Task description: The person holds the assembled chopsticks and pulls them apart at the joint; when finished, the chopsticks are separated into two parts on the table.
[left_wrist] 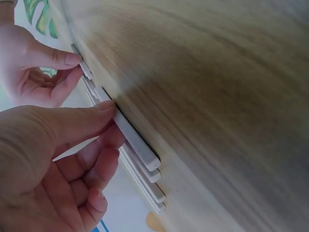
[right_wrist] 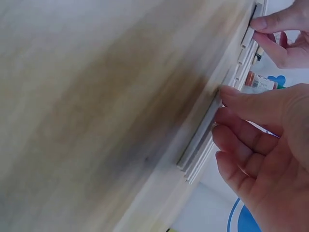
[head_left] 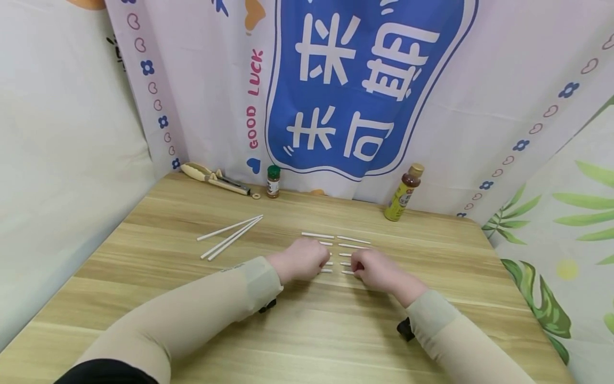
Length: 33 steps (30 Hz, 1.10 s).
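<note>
Short thin white sticks lie on the wooden table in two side-by-side columns, several in each, with narrower ends facing the gap between them. A left-column stick (head_left: 317, 235) and a right-column stick (head_left: 354, 240) mark the far end. My left hand (head_left: 303, 260) pinches the nearest left-column stick (left_wrist: 137, 140) between thumb and fingers, low at the tabletop. Across the gap, my right hand (head_left: 376, 269) pinches the nearest right-column stick (right_wrist: 203, 128) in the same way. In the head view, the hands partly cover the nearer sticks.
Three longer white sticks (head_left: 230, 238) lie to the left on the wooden table (head_left: 297, 330). Along the back edge are tongs (head_left: 216, 178), a small ring (head_left: 256, 196), a green-capped jar (head_left: 273, 182) and a yellow-labelled bottle (head_left: 403, 194). A printed curtain (head_left: 211, 106) hangs behind.
</note>
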### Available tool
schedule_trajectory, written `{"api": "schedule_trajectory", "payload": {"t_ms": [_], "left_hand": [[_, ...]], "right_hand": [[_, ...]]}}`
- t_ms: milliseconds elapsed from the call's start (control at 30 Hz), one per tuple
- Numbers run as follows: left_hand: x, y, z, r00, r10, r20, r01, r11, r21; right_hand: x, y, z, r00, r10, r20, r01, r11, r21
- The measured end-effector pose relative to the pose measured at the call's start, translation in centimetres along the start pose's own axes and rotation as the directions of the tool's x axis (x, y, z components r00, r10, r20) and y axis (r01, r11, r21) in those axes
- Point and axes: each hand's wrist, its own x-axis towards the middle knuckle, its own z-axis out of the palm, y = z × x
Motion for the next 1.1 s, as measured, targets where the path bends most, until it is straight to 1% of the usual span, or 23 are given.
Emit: {"api": "schedule_trajectory", "payload": {"t_ms": [100, 200, 267, 333, 367, 433, 467, 500, 567, 633, 667, 700, 767, 833, 900, 1000, 1100], "left_hand": [[0.0, -0.2, 0.1, 1.000, -0.010, 0.009, 0.010, 1.000, -0.022], [-0.4, -0.6, -0.2, 1.000, -0.031, 0.002, 0.031, 0.997, -0.076], [-0.9, -1.0, -0.8, 0.998, -0.064, 0.006, 0.065, 0.991, -0.121], [-1.6, -1.8, -1.5, 0.994, -0.111, 0.008, 0.110, 0.979, -0.169], [-2.0, -2.3, -1.9, 0.990, -0.142, 0.015, 0.142, 0.969, -0.202], [-3.0, -3.7, -2.6, 0.975, -0.219, 0.037, 0.222, 0.942, -0.251], [-3.6, -4.5, -3.0, 0.964, -0.259, 0.054, 0.263, 0.922, -0.284], [-4.3, -5.5, -3.2, 0.956, -0.288, 0.054, 0.291, 0.910, -0.294], [-5.9, -7.4, -3.9, 0.933, -0.351, 0.075, 0.356, 0.875, -0.328], [-7.4, -9.4, -4.2, 0.912, -0.399, 0.091, 0.406, 0.855, -0.324], [-8.2, -10.3, -4.3, 0.904, -0.416, 0.101, 0.426, 0.850, -0.310], [-8.8, -11.2, -4.3, 0.897, -0.430, 0.103, 0.441, 0.851, -0.286], [-10.0, -12.6, -4.2, 0.879, -0.461, 0.124, 0.477, 0.841, -0.254], [-10.8, -13.6, -3.9, 0.875, -0.469, 0.123, 0.485, 0.848, -0.214], [-11.5, -14.0, -3.6, 0.875, -0.470, 0.118, 0.485, 0.851, -0.204], [-12.0, -14.1, -3.2, 0.878, -0.467, 0.103, 0.479, 0.856, -0.194], [-12.2, -13.9, -2.8, 0.870, -0.482, 0.106, 0.494, 0.848, -0.194]], "right_hand": [[-0.1, 0.0, -0.2, 1.000, 0.022, 0.006, -0.022, 1.000, 0.017], [-0.1, 0.0, -0.3, 1.000, 0.024, 0.016, -0.024, 1.000, 0.014], [0.0, 0.0, -0.3, 1.000, 0.008, 0.017, -0.008, 1.000, 0.006], [0.0, 0.1, -0.2, 1.000, -0.010, 0.014, 0.010, 1.000, 0.004], [0.0, 0.1, -0.1, 1.000, -0.017, 0.012, 0.017, 1.000, 0.002], [0.0, 0.1, -0.1, 0.999, -0.032, 0.005, 0.032, 0.999, 0.004], [0.0, 0.1, -0.1, 0.999, -0.045, 0.001, 0.045, 0.999, 0.003], [0.0, 0.1, -0.1, 0.999, -0.046, 0.001, 0.046, 0.999, 0.002], [0.0, 0.0, -0.1, 0.999, -0.052, 0.001, 0.052, 0.999, -0.003], [0.0, 0.0, -0.1, 0.998, -0.056, 0.006, 0.056, 0.998, -0.014], [0.0, 0.0, -0.1, 0.998, -0.056, 0.009, 0.056, 0.998, -0.018], [0.0, -0.1, -0.1, 0.999, -0.049, 0.014, 0.049, 0.999, -0.022], [0.0, -0.1, -0.1, 0.999, -0.048, 0.020, 0.048, 0.999, -0.025], [0.0, -0.2, -0.1, 0.999, -0.049, 0.023, 0.049, 0.998, -0.029], [0.0, -0.3, -0.2, 0.999, -0.048, 0.025, 0.049, 0.998, -0.033], [0.0, -0.4, -0.3, 0.998, -0.049, 0.030, 0.050, 0.998, -0.045], [0.0, -0.5, -0.3, 0.998, -0.045, 0.038, 0.047, 0.998, -0.053]]}}
